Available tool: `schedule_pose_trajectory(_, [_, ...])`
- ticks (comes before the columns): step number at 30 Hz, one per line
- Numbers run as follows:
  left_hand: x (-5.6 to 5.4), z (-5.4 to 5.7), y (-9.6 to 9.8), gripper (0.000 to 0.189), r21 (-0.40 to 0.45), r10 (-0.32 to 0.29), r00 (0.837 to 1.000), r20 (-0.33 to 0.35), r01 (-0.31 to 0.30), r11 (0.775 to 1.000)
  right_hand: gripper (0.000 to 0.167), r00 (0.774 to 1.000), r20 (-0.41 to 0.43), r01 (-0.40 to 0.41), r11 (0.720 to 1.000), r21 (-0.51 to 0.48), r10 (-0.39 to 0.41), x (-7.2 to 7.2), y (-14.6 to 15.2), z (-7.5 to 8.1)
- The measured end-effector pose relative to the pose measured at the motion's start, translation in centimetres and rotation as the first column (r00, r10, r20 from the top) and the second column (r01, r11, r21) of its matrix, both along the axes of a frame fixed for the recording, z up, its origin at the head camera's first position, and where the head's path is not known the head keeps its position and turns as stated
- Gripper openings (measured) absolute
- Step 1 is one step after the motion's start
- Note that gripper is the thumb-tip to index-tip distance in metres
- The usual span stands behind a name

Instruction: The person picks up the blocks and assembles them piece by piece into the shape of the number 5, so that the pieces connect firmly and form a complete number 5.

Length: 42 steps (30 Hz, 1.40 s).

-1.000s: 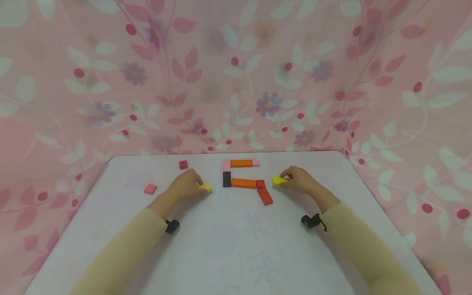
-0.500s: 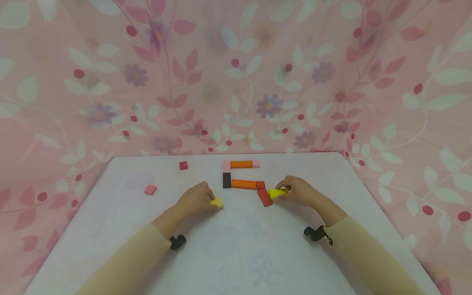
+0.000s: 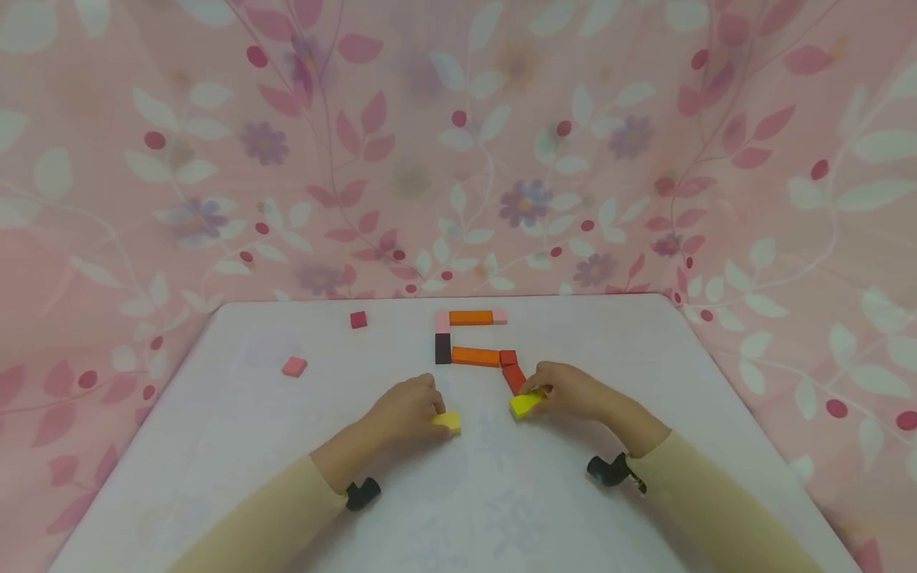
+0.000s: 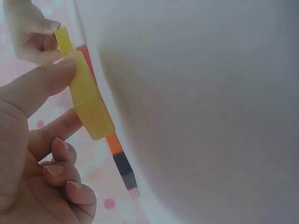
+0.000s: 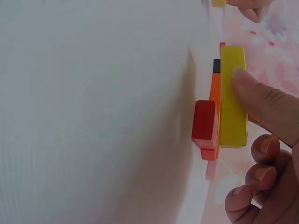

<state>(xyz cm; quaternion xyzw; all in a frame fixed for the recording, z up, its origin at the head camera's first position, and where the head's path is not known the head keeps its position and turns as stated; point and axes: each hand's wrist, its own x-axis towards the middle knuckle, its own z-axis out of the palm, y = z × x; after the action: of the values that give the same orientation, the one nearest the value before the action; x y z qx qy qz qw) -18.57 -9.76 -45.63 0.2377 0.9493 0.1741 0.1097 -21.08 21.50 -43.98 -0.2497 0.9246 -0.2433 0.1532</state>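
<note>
Head view shows the left hand [image 3: 403,410], its grip clamped on a smooth, pale yellow oblong block [image 3: 449,422] over the middle of the white worktop [image 3: 444,517]. Further right, a slanting red block [image 3: 513,378] lies just beside a brighter yellow oblong block [image 3: 524,406], set at an angle, which the right hand [image 3: 573,391] has pinched in its grip.

On the table [image 3: 444,497], touching blocks [image 3: 476,356] lie behind the held blocks [image 3: 450,422]
</note>
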Motion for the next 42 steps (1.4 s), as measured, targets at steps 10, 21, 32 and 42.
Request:
schedule_pose_trajectory(10, [1.3,0.1,1.8,0.033,0.001,-0.059,0.998,-0.021,0.059,0.998,0.029,0.996,0.011,-0.083,0.997,-0.001,0.083,0.3,-0.7,-0.7])
schedule_pose_trajectory(21, [1.0,-0.1,3.4,0.032,0.001,-0.071,0.997,-0.031,0.071,0.997,0.029,0.982,-0.018,-0.187,0.982,0.016,0.188,0.3,-1.3,-1.0])
schedule_pose_trajectory(32, [0.4,-0.8,4.7,0.031,-0.015,-0.075,0.997,0.000,0.075,0.997,0.031,0.971,-0.041,-0.234,0.970,0.061,0.237,0.1,-1.6,-1.3])
schedule_pose_trajectory(42, [0.3,-0.9,4.9,0.034,-0.039,-0.068,0.998,0.013,0.069,0.997,0.034,0.979,-0.052,-0.194,0.980,0.047,0.197,0.2,-1.6,-1.1])
